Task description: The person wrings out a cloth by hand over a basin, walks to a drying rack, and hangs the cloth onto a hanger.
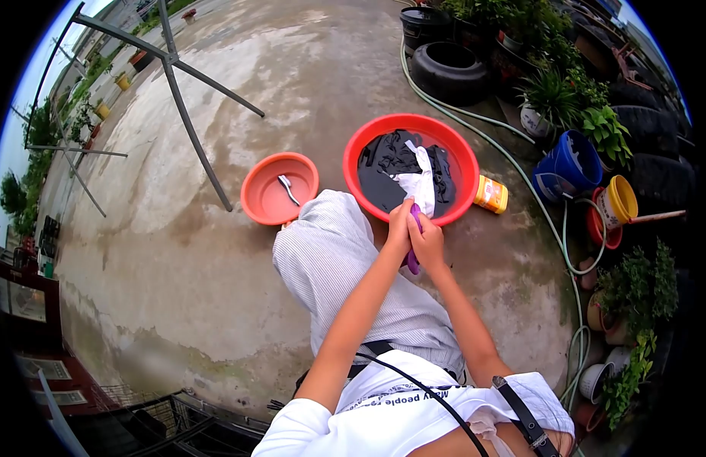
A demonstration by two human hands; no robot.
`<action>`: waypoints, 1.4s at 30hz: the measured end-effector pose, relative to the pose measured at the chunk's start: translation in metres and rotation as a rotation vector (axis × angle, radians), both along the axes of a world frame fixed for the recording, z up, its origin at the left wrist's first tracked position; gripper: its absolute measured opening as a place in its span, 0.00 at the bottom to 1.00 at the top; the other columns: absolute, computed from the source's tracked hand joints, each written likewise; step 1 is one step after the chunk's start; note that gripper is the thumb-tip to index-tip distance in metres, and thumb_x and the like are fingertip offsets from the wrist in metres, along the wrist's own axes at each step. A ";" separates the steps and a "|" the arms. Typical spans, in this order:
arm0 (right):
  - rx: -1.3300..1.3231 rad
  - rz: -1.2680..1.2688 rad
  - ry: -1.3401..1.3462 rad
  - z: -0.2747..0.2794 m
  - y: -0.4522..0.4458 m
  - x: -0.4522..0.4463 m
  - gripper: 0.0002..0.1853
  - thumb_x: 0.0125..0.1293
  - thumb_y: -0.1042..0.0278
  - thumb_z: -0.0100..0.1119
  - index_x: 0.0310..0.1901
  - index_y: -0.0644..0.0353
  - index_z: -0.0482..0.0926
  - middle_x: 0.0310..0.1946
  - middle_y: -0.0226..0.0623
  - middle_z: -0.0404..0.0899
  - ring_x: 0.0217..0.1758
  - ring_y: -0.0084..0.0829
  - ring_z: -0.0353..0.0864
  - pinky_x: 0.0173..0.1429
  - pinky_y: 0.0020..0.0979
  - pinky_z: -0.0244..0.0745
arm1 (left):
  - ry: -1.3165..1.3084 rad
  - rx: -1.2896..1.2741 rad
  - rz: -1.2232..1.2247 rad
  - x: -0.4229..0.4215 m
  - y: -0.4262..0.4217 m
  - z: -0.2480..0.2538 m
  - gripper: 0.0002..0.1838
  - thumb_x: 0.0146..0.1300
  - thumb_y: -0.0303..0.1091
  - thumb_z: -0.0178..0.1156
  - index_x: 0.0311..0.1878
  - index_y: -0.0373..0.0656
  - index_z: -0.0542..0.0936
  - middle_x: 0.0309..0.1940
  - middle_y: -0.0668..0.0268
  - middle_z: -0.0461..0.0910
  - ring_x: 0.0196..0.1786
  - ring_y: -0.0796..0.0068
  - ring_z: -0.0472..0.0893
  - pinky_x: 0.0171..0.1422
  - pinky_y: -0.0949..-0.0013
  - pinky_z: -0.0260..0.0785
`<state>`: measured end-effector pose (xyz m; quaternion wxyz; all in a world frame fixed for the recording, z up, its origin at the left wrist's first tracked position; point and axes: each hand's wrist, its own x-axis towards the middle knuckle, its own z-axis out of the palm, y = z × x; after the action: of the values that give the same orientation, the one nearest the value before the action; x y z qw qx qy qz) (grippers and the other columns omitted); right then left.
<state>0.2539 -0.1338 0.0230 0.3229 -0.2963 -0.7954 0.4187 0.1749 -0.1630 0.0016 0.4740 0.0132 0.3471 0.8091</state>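
Observation:
Both of my hands meet at the near rim of a large red basin (467, 164). My left hand (399, 226) and my right hand (427, 242) are closed together round a purple item (412, 263), whose ends show between and below them. Dark wet cloth (387, 161) lies in murky water inside the basin. A white cloth (421, 183) rests over it and reaches to my fingertips; whether my fingers grip it too is unclear. Left of the basin, a small orange basin (265, 199) holds a brush (289, 190). A yellow container (491, 194) lies against the red basin's right side.
A pale hose (513, 158) runs along the right, beside tires (449, 74), potted plants, a blue bucket (568, 166) and a yellow-rimmed bucket (618, 200). A metal frame (187, 114) stands on the concrete at the upper left. My knee is beside the orange basin.

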 end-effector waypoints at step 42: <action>-0.200 -0.183 0.065 -0.026 0.031 -0.009 0.17 0.62 0.62 0.47 0.23 0.67 0.71 0.16 0.47 0.70 0.17 0.34 0.66 0.25 0.34 0.61 | 0.045 -0.124 -0.040 0.010 0.007 0.023 0.11 0.59 0.38 0.54 0.28 0.40 0.75 0.24 0.71 0.74 0.25 0.83 0.72 0.29 0.79 0.63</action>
<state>0.2446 -0.1031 -0.0027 0.3543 -0.3845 -0.7084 0.4742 0.1854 -0.1560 0.0241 0.4820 0.0089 0.4068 0.7760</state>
